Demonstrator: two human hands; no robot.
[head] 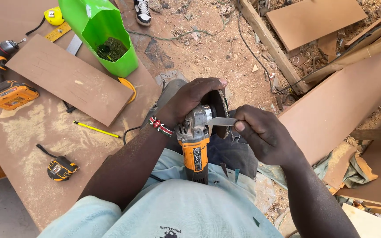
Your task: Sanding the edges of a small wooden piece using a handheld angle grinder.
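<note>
Clearly, angle grinder (pixel 195 145) upright against lap, disc (pixel 220 112) at top. Left hand (pixel 190 99) clamped over gear head and guard. Right hand (pixel 263 134) pinching flat metal spanner (pixel 222 121) at disc hub. Risk: spanner slips off hub, knuckles strike disc edge; cord (pixel 131 132) trailing beneath left wrist may be live. Pencil (pixel 97 129) and tape measure (pixel 60 169) lie further left on board.

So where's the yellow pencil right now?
The yellow pencil lies on the brown board to the person's left, just below the loose rectangular panel and left of the left hand gripping the angle grinder.
</note>
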